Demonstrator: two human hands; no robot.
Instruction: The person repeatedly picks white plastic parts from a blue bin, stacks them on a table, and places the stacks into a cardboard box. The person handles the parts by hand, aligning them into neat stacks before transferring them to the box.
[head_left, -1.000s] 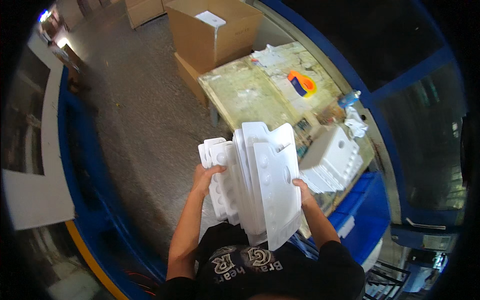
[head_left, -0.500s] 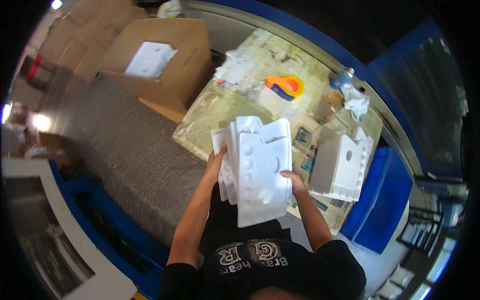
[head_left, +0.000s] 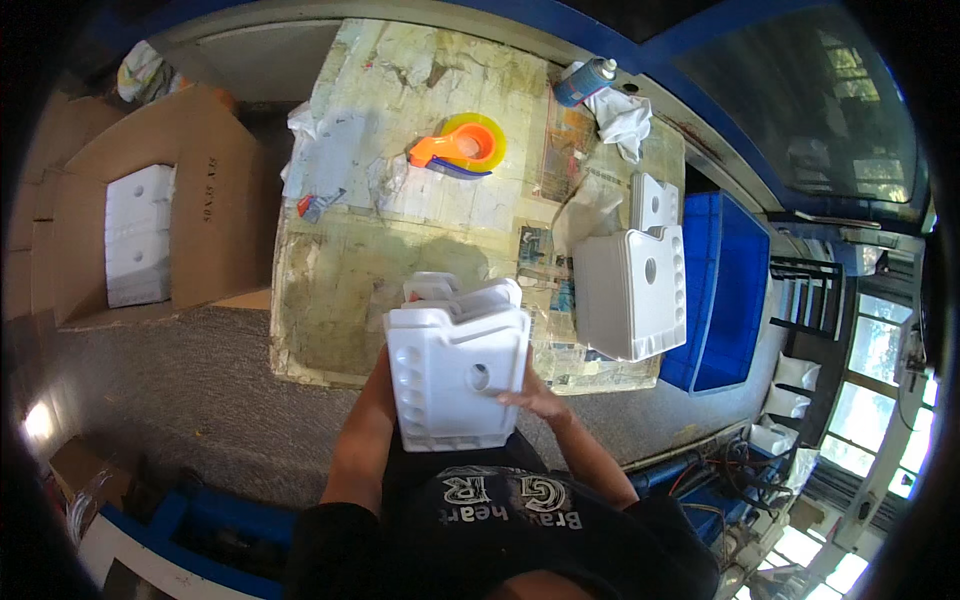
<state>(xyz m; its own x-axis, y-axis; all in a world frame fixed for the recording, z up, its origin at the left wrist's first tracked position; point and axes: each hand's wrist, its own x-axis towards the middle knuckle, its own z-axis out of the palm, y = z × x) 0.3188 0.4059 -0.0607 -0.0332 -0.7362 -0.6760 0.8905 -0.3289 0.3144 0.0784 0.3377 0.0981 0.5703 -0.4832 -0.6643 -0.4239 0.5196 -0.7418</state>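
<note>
"So, where are the fingers?"

"On the right hand (head_left: 538,396), they're clamped on the trays (head_left: 460,385), thumb laid on the front face just below the hole, the rest at the right edge and partly hidden. The left hand (head_left: 384,368) is at the opposite edge, mostly behind the white plastic, so I can't tell how its fingers are set."

"And the trays themselves?"

"Held in front of the black shirt (head_left: 500,535), front face turned up toward the camera, round wells down the left side. The ones behind poke out unevenly at the top, where they overlap the near part of the table (head_left: 320,260) in view."

"What's on that table?"

"To the right, another stack (head_left: 650,300) of the same white kind, near the edge. Farther back, an orange tape dispenser (head_left: 432,150) with a yellow ring, then a blue spray can (head_left: 582,85) at the far side, with a white cloth (head_left: 625,120) next to it."

"Beyond that?"

"A blue bin (head_left: 738,300) just right of the table, and on the left an open carton (head_left: 215,245) with white trays inside."
</note>
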